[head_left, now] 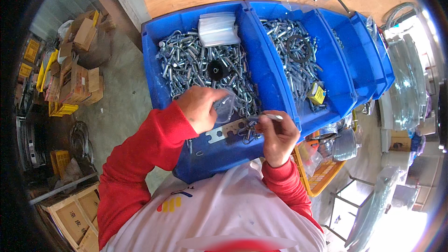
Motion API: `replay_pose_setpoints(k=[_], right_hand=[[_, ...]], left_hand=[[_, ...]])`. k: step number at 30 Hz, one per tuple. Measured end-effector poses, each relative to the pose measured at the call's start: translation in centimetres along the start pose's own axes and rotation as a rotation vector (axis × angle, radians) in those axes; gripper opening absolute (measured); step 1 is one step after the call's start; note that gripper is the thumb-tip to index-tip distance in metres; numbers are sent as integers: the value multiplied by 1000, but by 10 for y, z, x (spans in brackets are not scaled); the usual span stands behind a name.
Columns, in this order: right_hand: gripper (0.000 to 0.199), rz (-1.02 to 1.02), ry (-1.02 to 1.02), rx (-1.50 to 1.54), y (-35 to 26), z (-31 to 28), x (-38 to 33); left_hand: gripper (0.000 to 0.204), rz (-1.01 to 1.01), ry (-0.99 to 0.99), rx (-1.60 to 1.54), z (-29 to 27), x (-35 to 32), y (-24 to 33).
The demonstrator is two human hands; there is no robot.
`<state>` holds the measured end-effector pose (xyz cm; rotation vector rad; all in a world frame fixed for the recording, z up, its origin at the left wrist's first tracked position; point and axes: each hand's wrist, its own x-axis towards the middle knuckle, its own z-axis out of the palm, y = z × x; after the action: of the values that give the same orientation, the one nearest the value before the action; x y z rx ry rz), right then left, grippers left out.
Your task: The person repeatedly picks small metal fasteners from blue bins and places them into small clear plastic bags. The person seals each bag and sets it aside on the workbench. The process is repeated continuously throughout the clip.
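My left hand (201, 107) holds a small clear plastic bag (225, 107) over the near end of a blue bin (154, 65) full of silver metal bolts (191, 63). My right hand (279, 133) pinches a silver bolt (271, 117) just right of the bag, over the bin's front rim. A flat metal wrench (225, 133) lies in the bin under both hands. A stack of clear bags (217, 29) and a black round knob (218, 70) rest on the bolts farther back.
A second blue bin (336, 65) to the right holds more bolts, a black ring (298, 49) and a small yellow box (317, 94). More blue bins (378, 60) stand beyond it. Cardboard boxes (77, 81) sit on the floor at left. A yellow crate (322, 177) is at lower right.
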<state>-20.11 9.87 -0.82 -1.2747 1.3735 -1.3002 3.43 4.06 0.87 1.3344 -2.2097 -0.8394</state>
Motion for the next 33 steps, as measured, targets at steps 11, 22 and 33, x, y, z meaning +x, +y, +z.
replay_pose_setpoints(k=[11, 22, 33], right_hand=[[17, -627, -473, -764, -18, 10, 20], [11, -367, 95, -529, -22, -97, 80], [23, -104, -403, -1310, 117, -88, 199]], left_hand=[[57, 82, -150, 13, 3, -4, 38], [56, 4, -251, -92, 10, 15, 47], [58, 30, -271, -63, 17, 27, 42]])
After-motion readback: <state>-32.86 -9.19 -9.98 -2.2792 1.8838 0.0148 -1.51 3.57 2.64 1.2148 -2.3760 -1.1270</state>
